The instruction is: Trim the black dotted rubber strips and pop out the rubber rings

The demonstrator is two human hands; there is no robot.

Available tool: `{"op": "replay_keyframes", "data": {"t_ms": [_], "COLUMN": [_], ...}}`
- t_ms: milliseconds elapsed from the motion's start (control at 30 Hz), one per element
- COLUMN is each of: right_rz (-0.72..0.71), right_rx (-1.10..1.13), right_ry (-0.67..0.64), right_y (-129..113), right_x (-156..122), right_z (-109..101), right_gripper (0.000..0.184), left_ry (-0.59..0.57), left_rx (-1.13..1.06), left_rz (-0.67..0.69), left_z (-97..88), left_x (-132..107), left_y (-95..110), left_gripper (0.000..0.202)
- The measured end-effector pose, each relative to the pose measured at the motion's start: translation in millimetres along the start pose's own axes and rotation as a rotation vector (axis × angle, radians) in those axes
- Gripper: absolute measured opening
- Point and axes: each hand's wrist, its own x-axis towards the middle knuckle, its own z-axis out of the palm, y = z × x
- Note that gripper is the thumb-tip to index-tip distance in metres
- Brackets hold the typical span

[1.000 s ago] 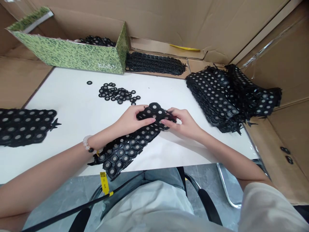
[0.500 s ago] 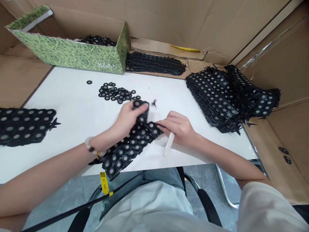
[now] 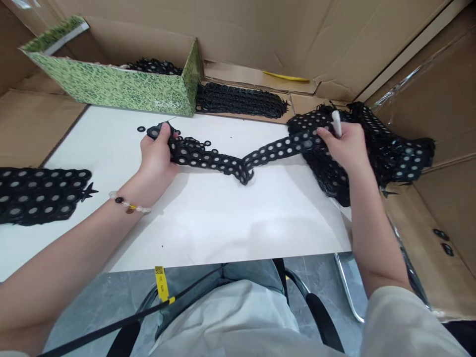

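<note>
A perforated black rubber strip (image 3: 277,150) stretches between my hands in a shallow V, its two lengths meeting at a low point over the white table. At its left end my left hand (image 3: 158,154) is closed, thumb on top, on the thicker length with grey-centred rings. My right hand (image 3: 347,144) pinches the other end. A white pen-like tool (image 3: 336,123) sticks up from the same right hand. Small loose black rings (image 3: 197,143) lie just behind the strip, partly hidden by it and by my left hand.
A heap of black perforated sheets (image 3: 403,148) lies at the right, behind my right hand. Another ring sheet (image 3: 37,196) is at the left. A green patterned box (image 3: 122,89) holds black pieces, beside a stacked black bundle (image 3: 241,100). Cardboard walls (image 3: 260,34) enclose the table.
My hands have moved far apart, the left one up and leftward, the right one up and rightward to the heap. The rubber sheet has risen from the table edge and is drawn out between them.
</note>
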Motion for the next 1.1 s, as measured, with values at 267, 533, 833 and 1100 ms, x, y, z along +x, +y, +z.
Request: {"op": "replay_keyframes", "data": {"t_ms": [267,533,833,1100], "right_rz": [0.229,0.368,-0.414,-0.648], "right_rx": [-0.32,-0.407,0.166,0.462], "right_ry": [-0.016,0.426,0.044,-0.441], "right_y": [36.9,75.1,-40.0,-88.9], "right_x": [10.9,25.3,-42.2,-119.7], "right_z": [-21.2,-32.0,8.3,59.5], "right_gripper": [0.033,0.045,0.015,0.015], "left_ry": [-0.091,-0.152,-0.512,-0.96], "left_rx": [0.031,-0.021,0.42,0.74], "left_rz": [0.022,0.017,0.234,0.422], "left_z": [4.8,4.7,26.3,25.2], "left_x": [-5.9,-8.3,-67.7,-91.3], "left_y": [-0.1,14.0,-4.0,-12.7], "left_gripper": [0.06,0.06,0.041,0.033]}}
